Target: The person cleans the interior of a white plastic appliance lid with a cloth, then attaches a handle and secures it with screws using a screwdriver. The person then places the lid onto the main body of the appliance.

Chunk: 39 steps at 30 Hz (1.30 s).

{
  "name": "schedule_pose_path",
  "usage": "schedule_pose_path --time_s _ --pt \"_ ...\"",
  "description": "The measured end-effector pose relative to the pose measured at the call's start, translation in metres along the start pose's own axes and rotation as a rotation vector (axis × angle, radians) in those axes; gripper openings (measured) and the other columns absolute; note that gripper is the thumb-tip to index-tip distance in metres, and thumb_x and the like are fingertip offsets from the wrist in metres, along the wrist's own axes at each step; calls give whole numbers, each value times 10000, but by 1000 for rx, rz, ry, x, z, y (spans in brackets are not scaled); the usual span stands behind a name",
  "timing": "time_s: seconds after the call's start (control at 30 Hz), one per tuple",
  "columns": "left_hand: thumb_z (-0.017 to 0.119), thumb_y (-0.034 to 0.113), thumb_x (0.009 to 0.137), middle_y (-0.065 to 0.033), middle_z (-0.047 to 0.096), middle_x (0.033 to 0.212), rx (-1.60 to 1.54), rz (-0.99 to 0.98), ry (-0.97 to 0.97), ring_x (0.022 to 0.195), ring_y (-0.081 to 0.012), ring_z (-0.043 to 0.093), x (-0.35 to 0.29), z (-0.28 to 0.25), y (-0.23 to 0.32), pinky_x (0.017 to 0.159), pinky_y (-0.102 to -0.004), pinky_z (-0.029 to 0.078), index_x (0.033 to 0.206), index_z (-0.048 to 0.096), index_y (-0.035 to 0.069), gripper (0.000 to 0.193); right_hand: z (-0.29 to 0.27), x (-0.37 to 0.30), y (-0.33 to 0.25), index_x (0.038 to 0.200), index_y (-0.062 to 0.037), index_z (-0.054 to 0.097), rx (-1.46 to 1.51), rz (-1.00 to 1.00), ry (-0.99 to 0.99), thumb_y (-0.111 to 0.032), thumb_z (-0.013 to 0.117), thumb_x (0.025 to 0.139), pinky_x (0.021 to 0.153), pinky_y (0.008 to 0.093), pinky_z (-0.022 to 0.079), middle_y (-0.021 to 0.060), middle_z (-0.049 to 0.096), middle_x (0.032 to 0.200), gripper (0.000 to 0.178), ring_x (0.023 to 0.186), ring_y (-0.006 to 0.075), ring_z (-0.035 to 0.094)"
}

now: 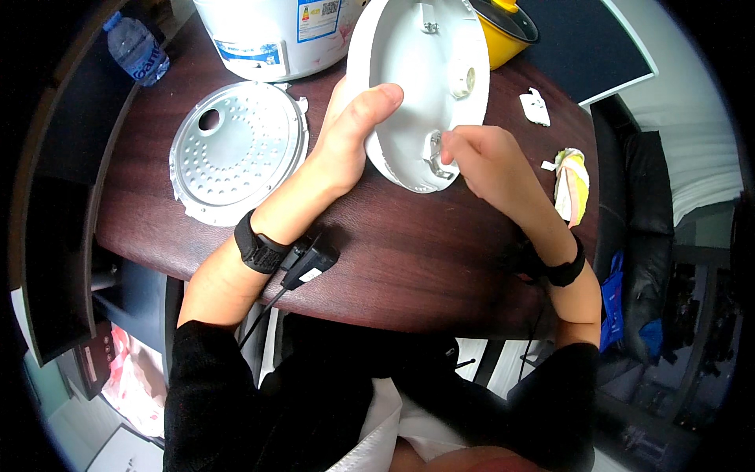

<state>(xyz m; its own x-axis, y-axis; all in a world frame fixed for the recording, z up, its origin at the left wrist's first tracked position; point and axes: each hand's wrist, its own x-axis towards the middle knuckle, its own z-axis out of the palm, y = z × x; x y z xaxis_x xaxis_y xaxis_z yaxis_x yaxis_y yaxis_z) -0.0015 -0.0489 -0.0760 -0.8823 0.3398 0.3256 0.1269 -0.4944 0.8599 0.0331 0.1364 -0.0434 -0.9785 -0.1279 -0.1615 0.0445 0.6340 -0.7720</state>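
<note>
My left hand (350, 134) grips the near left side of a white, hollow plastic lid shell (397, 79), thumb lying over its rim. The shell is tilted up on edge above the table, its inside facing right. My right hand (491, 165) is closed in a pinch at the shell's lower right, fingertips against or right beside a small metal bracket (434, 153) inside it. What sits between those fingertips is hidden. Another bracket (427, 20) and a round fitting (464, 81) show farther up inside. Left of my left forearm lies a round, dimpled metal inner lid (236, 149) with one hole.
A white rice cooker body (275, 47) stands behind the inner lid, a water bottle (138, 51) at far left. A yellow pot (507, 35) is at the back right. A white plastic piece (535, 107) and a crumpled yellow-white wrapper (571, 185) lie on the dark table (393, 267).
</note>
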Motion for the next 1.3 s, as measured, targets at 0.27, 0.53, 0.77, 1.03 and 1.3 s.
schedule_pose_path --time_s 0.27,0.53,0.77,1.03,1.3 --pt "486 384 829 -141 603 1022 3 -31 -35 917 -175 573 0 0 2 804 -290 451 1174 491 -43 550 -2 -9 2 864 -66 522 -669 -631 171 -178 567 864 531 362 469 110 590 781 121 620 287 595" --pt "494 387 818 -142 599 1029 -1 -8 -38 926 -174 570 -1 0 4 808 -286 452 1188 479 -53 575 -3 -4 -6 827 -51 492 -724 -647 117 -170 561 869 529 375 466 123 567 719 143 607 303 586" --pt "538 380 794 -123 575 1049 37 12 -15 956 -173 542 0 2 0 836 -292 438 1227 444 -49 616 18 0 0 714 7 532 -218 -289 187 -167 564 860 456 332 430 141 545 568 230 480 256 576" --pt "524 357 815 -132 579 1074 -58 6 -23 962 -173 546 2 0 2 841 -298 438 1217 458 -47 573 -1 -4 -3 826 -1 586 39 -55 40 -148 574 856 461 261 398 51 532 573 150 484 111 526" --pt "465 488 791 -191 577 1072 85 -72 1 959 -248 574 0 1 7 821 -342 461 1166 489 -58 662 -1 -7 8 962 -66 568 -540 -609 202 -155 573 856 562 355 476 89 598 800 138 630 288 590"
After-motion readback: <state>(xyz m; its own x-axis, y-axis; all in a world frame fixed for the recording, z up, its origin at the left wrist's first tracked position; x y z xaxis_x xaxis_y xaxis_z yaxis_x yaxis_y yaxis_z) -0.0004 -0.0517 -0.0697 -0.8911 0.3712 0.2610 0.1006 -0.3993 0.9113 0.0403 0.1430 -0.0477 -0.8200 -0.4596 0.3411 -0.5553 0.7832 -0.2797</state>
